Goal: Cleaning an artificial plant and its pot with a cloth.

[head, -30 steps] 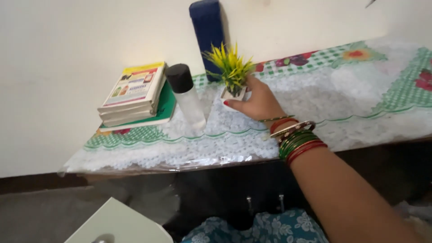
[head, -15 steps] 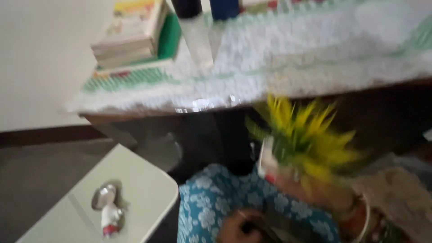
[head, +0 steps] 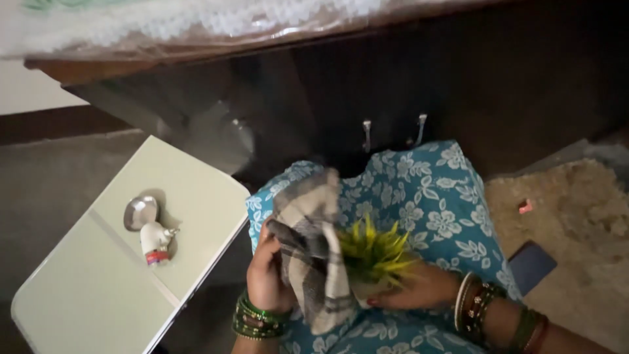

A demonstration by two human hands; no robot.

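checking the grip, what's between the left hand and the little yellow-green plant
In the head view, a grey checked cloth lies between them: the left hand presses it against the plant, which the right hand holds.

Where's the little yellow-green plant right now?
In the head view, the plant sits low and centre over the blue floral lap, held from the right by the right hand, with the checked cloth in the left hand against its left side.

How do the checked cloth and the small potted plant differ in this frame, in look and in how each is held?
The checked cloth is soft, grey and cream, hanging in folds; the potted plant is stiff, with spiky yellow-green leaves standing up. The cloth is in the left hand; the plant's pot sits in the right hand. The cloth drapes over the plant's left side. Both are held over the blue floral lap.
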